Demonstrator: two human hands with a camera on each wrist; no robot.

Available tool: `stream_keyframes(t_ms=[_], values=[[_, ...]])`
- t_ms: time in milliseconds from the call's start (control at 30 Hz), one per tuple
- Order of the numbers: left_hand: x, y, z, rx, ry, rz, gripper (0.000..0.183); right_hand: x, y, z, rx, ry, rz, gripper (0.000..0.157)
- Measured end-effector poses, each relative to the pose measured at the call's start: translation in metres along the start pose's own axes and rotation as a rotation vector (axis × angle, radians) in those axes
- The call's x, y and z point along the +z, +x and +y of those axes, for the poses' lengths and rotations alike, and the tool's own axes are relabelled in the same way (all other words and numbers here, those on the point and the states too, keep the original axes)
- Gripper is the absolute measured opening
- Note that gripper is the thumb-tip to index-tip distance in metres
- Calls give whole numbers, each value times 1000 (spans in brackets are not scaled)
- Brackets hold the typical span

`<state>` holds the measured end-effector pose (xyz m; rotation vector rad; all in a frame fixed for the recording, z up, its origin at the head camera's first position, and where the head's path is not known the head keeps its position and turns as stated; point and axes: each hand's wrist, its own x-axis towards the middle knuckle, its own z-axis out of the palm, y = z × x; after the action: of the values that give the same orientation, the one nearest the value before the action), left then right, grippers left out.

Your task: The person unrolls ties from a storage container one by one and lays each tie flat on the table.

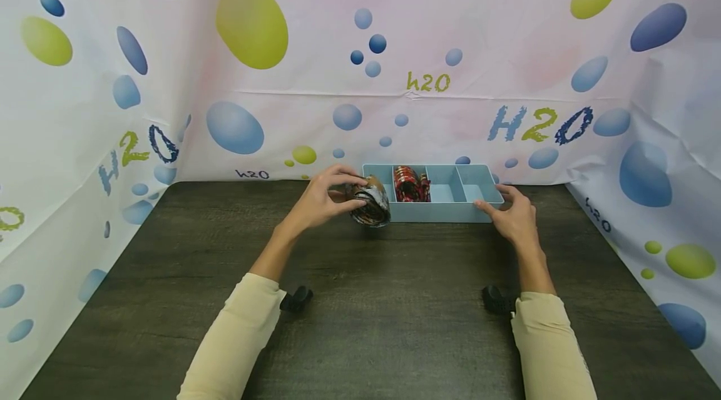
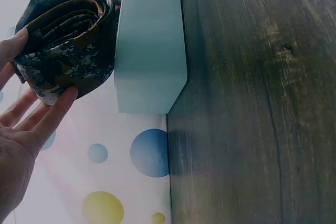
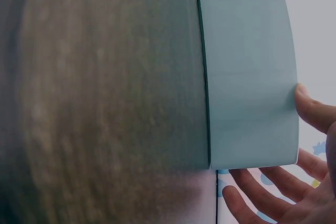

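Observation:
My left hand (image 1: 329,195) pinches a rolled-up patterned cloth (image 1: 372,205) between thumb and fingers, at the left end of a light blue divided box (image 1: 439,212). Dark, brown and whitish floral print and its spiral layers show in the left wrist view, where the cloth roll (image 2: 68,45) is above the table level beside the box wall (image 2: 152,51). A red patterned cloth roll (image 1: 407,184) sits in a middle compartment of the box. My right hand (image 1: 514,215) holds the box's right end, thumb on the front wall and fingers (image 3: 262,192) around the end.
The box stands at the back of a dark wood-grain table (image 1: 394,312), close to a white backdrop (image 1: 315,43) with blue and green spots. The box's two right compartments (image 1: 475,190) show bare floors. Black straps (image 1: 296,298) sit at both sleeve ends.

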<state>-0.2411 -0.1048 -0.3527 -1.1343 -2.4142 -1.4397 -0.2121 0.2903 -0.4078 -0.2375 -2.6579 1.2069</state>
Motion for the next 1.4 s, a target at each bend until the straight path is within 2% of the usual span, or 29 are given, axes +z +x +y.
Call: stream_keyframes(t_ms=[500,800,1033,1400], values=[[10,-16,5,-10,16,19,33,0,0,-2,3,-12,-2,78],[19,-25,1,-33,25,-9,32,1,1,0,4,-15,-4,79],[28,-32,-9,-47,14,-32,32,0,2,0,-2,-14,-2,79],[38,-39,-14,-61,20,-32,32,-1,1,-1,-13,-26,-20,79]])
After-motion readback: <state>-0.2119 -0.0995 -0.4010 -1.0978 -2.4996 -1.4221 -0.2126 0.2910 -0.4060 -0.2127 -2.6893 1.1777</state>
